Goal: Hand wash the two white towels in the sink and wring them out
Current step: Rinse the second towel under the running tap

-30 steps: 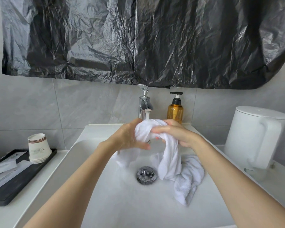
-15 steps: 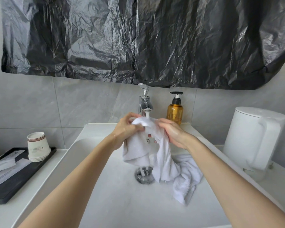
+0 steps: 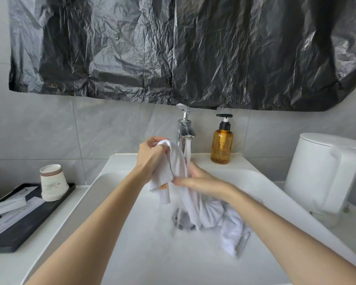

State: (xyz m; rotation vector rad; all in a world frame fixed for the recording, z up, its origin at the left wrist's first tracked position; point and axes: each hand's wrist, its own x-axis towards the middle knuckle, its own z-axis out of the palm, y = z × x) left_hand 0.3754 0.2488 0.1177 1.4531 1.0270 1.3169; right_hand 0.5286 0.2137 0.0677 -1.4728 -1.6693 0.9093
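A wet white towel (image 3: 178, 161) hangs over the white sink (image 3: 144, 254), just left of the water running from the chrome faucet (image 3: 185, 128). My left hand (image 3: 152, 156) grips its top end, raised beside the spout. My right hand (image 3: 197, 181) holds the towel lower down, fingers wrapped round the fabric. An orange-printed label shows on a hanging corner. The towel's lower part drapes down towards the drain (image 3: 182, 220). More white towel (image 3: 228, 225) lies bunched in the basin under my right forearm; I cannot tell where one towel ends and the other begins.
An amber pump bottle (image 3: 222, 145) stands on the ledge right of the faucet. A white kettle (image 3: 323, 173) sits on the right counter. On the left, a black tray (image 3: 27, 221) carries stacked paper cups (image 3: 52, 182) and packets. Black plastic sheeting covers the wall above.
My left hand has lifted the towel's top end up and to the left. My right hand has slid down along the fabric. The water stream now shows beside the towel.
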